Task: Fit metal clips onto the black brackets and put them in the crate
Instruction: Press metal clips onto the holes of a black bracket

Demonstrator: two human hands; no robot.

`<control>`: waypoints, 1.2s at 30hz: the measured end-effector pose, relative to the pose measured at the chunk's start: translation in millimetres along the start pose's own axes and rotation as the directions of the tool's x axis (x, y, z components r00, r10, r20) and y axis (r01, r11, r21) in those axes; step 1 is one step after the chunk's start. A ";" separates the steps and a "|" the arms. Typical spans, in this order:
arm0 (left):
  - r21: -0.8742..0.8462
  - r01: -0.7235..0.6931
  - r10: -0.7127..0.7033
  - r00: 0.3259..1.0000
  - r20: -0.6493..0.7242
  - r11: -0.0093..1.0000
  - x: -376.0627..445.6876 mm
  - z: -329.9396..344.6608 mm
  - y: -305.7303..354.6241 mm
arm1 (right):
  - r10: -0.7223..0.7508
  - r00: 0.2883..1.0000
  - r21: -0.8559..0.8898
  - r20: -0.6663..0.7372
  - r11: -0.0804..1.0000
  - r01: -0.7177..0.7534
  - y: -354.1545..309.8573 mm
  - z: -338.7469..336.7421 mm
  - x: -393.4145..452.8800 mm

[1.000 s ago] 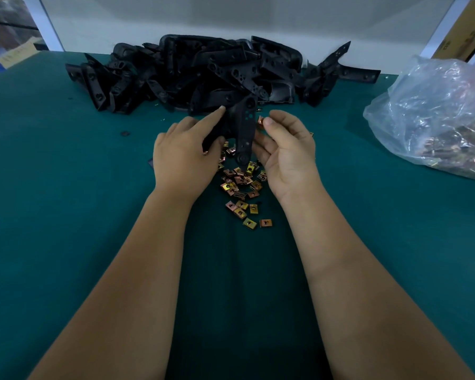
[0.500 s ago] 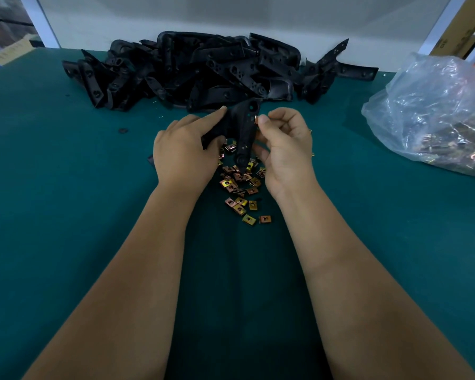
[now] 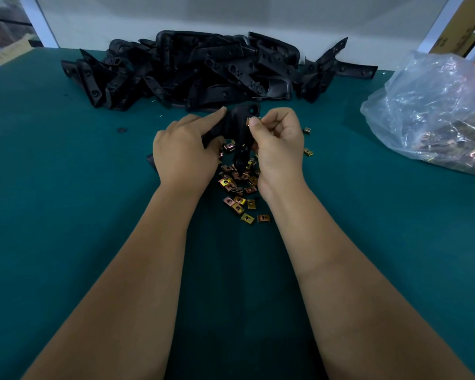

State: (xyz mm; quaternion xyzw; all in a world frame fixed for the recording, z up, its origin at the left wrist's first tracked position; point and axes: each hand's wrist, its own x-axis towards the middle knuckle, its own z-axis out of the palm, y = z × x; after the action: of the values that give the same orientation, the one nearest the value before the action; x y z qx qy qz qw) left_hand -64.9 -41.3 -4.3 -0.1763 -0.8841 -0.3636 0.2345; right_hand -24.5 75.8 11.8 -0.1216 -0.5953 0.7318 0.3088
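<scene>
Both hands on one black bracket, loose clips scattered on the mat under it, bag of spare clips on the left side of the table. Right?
Not quite: the plastic bag of clips lies on the right side of the table, as the head view shows. The rest holds: left hand and right hand hold one black bracket over the loose clips.

table cover: deep teal, plain, with a few small dark specks
bracket pile: matt black throughout — no markings to be seen
held bracket: the same black, with a glint of gold-brown at its right edge
loose clips: brassy yellow-gold, shading to copper and pinkish brown — some look iridescent
plastic bag: clear, with whitish glare on the creases; gold and dark shapes show through it
wall: pale grey-white
cardboard: brown, with dark print
</scene>
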 end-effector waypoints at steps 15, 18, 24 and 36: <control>-0.014 0.056 -0.056 0.997 -0.045 0.998 4.0 -12.3 -10.1 | -0.027 0.985 -0.571 0.172 0.812 0.122 -3.3 -17.9 5.3; 0.087 0.110 -0.101 0.990 -0.099 0.990 7.9 -18.1 -17.7 | 0.003 0.936 -0.723 0.352 0.636 0.270 -0.2 -19.5 2.3; 0.182 0.127 -0.121 0.992 -0.046 0.975 9.1 -18.9 -20.4 | 0.058 0.855 -0.819 0.515 0.329 0.471 8.4 -17.4 1.3; 0.311 0.235 -0.236 0.971 -0.036 0.921 10.1 -15.7 -30.6 | 0.012 0.930 -0.588 0.368 0.778 0.222 3.6 -19.5 5.6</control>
State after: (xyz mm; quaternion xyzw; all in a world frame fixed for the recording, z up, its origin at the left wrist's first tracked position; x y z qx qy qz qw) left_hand -83.5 -71.8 -6.2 -0.0300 -0.9455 -0.2443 0.2130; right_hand -19.3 94.3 4.4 -0.0495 -0.8536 0.4860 0.1810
